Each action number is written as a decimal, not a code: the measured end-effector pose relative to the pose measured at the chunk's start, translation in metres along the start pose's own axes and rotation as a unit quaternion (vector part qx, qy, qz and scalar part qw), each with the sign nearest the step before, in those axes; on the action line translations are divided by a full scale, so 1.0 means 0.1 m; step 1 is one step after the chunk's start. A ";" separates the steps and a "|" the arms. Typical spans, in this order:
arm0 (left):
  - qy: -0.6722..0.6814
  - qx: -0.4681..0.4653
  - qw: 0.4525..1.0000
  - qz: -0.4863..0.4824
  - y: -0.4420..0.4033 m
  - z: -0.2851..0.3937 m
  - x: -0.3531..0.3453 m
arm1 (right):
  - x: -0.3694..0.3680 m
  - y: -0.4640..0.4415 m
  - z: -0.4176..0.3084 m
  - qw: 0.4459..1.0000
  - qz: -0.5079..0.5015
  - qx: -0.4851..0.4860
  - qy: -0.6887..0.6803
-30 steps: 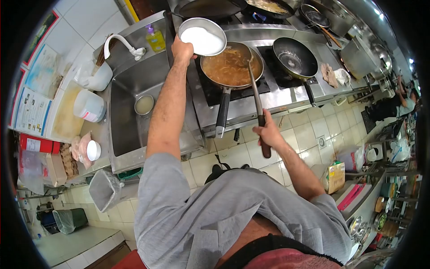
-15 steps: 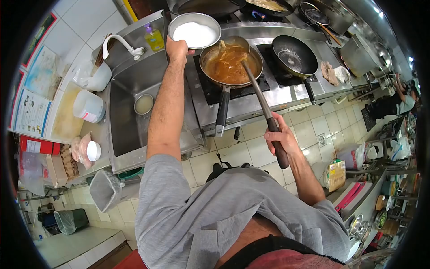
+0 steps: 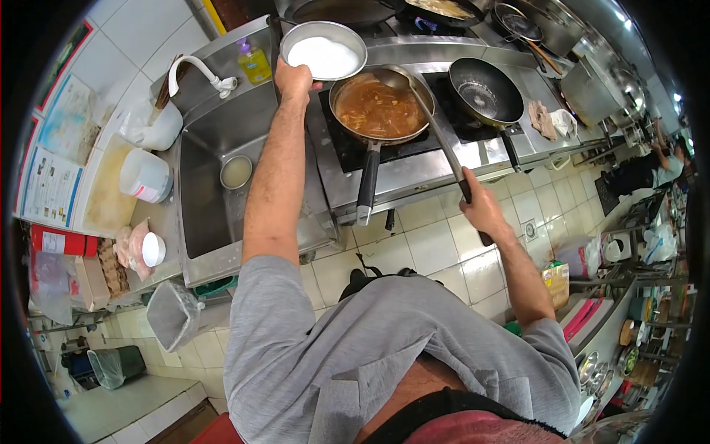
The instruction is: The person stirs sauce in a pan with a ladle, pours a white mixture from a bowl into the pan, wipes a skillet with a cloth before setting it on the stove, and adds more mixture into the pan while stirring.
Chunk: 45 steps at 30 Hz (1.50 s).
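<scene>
My left hand (image 3: 295,83) is closed on the near rim of a metal bowl (image 3: 319,30) filled with something white, powder or liquid I cannot tell. The bowl is beside the upper left edge of a frying pan (image 3: 368,176), whose black handle points toward me. Brown sauce (image 3: 379,107) with pale strips or bits in it fills the pan. In my right hand (image 3: 484,207) is the dark grip of a long metal ladle (image 3: 444,139). Its scoop, turned up, rests at the pan's far right edge, above or in the sauce.
A black frying pan (image 3: 485,92) sits on the burner to the right. Left of the stove lies a steel sink (image 3: 214,200) with a small bowl (image 3: 237,172), a tap (image 3: 200,72) and a soap bottle (image 3: 254,63). Cloths (image 3: 543,118) and a large pot (image 3: 592,89) stand further right.
The ladle's scoop has moved from within the sauce to the pan's far right edge. My right hand has shifted right and slightly up. The left hand and metal bowl barely moved.
</scene>
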<state>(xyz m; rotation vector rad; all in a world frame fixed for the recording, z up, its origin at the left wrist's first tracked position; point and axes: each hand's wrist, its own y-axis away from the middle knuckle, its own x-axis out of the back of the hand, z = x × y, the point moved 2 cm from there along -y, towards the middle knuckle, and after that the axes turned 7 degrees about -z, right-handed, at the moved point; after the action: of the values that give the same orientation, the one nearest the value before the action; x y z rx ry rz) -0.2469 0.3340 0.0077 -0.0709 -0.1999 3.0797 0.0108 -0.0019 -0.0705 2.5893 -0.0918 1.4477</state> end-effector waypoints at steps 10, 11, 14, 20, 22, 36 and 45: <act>0.003 -0.013 1.000 -0.011 -0.01 -0.04 0.01 | 0.06 0.08 -1.00 0.382 -0.196 -0.108 -0.897; 0.012 -0.019 1.000 -0.015 -0.01 -0.03 0.01 | 0.03 0.14 -0.97 0.415 -0.212 -0.095 -0.879; 0.011 -0.013 1.000 -0.009 -0.03 -0.03 0.02 | 0.01 0.33 -1.03 0.512 -0.177 -0.088 -0.836; 0.014 -0.020 1.000 -0.014 -0.10 -0.10 0.04 | 0.17 0.43 -0.96 0.789 -0.115 -0.078 -0.598; 0.002 -0.018 1.000 -0.014 -0.08 -0.08 0.03 | 0.23 0.42 -0.90 0.810 -0.105 -0.073 -0.573; -0.015 0.006 1.000 -0.005 0.01 0.01 0.01 | 0.06 0.18 -0.64 0.924 -0.124 -0.084 -0.351; -0.029 -0.016 0.999 -0.030 -0.05 -0.04 0.00 | -0.08 -0.15 -0.43 0.968 -0.088 -0.080 -0.220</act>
<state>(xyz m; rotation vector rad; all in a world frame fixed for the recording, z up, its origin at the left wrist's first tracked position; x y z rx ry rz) -0.2469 0.3391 0.0045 0.0242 -0.2489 3.0206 -0.0278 0.0204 -0.0570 2.6547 -0.0328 0.7570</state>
